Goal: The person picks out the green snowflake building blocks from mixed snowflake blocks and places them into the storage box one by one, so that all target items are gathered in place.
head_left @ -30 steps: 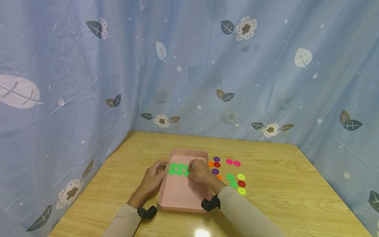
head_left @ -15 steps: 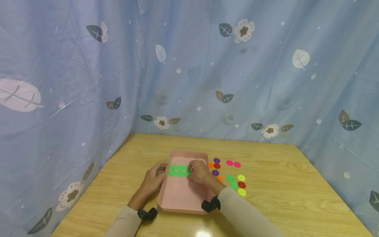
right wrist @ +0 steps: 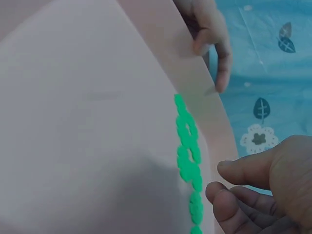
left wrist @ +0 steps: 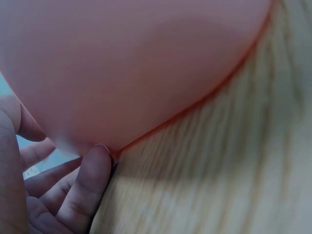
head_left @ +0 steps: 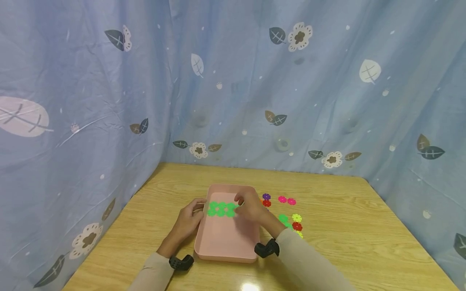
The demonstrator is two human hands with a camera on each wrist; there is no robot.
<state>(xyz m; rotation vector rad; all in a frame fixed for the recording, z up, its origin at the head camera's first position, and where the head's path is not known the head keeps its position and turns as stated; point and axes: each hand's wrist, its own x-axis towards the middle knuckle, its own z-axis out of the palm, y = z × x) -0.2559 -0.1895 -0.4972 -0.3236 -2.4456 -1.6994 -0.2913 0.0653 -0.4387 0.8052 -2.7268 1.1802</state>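
Several green flower-shaped plastic discs (head_left: 221, 209) lie close together, seemingly joined, inside a pink tray (head_left: 225, 256). Beside their right end is my right hand (head_left: 251, 207), over the tray. In the right wrist view, a gap shows between its thumb (right wrist: 248, 169) and fingertips, and nothing is held; the green discs (right wrist: 187, 141) lie just left of them. My left hand (head_left: 188, 218) holds the tray's left side, its thumb (left wrist: 92, 168) pressed to the tray wall (left wrist: 126, 83) in the left wrist view. The right hand hides part of the tray.
Right of the tray on the wooden table (head_left: 346, 226) lie loose discs: purple (head_left: 266, 197), red (head_left: 297, 226), pink (head_left: 287, 200), yellow (head_left: 296, 218) and green (head_left: 283, 218). A blue patterned curtain (head_left: 233, 101) stands behind and at both sides.
My right hand has let go of the green discs and shifted slightly right, its thumb and fingers parting. More of the green discs shows now. The left hand stays on the tray.
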